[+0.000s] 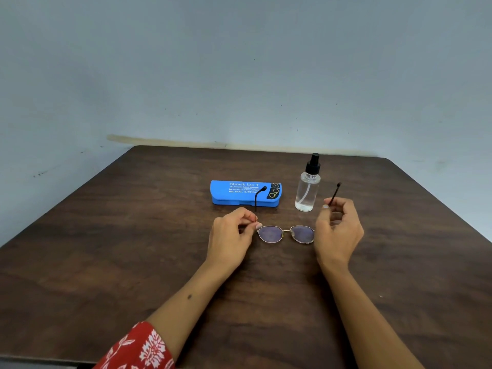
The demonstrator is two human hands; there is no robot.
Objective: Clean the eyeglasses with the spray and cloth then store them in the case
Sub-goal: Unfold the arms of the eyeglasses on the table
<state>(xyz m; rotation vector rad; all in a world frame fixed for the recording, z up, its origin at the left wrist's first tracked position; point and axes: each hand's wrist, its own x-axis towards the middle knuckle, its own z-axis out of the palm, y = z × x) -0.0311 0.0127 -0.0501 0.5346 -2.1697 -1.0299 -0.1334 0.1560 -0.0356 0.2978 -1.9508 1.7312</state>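
A: Eyeglasses (286, 233)?
B: Centre of the counter (133, 235), round purple-tinted lenses facing the camera, thin gold frame. Both temple arms were unfolded, dark tips pointing away toward 12 o'clock. Couldn't tell if the lenses touched the wood or hung just above it.

A: Hands?
B: Left hand (231, 235) was at 9 o'clock of the frame, thumb and forefinger pinching the left temple near the hinge. Right hand (338, 230) was at 3 o'clock, fingers curled round the right temple, its dark tip sticking out above the fingers. So both were gripping the eyeglasses.

A: Case?
B: Blue case (245, 193), closed, white print on the lid, lying flat at 11 o'clock of the eyeglasses, near. The left temple tip overlapped it in view.

A: Spray?
B: Clear spray bottle (307, 186), black pump top, upright at 1 o'clock of the eyeglasses, just beside the case's right end, apart from it. Right hand was near it, not touching.

A: Rest?
B: Dark wood counter against a pale blue wall (239, 75). Red-and-white floral sleeve (138, 347) on the left arm at 7 o'clock.
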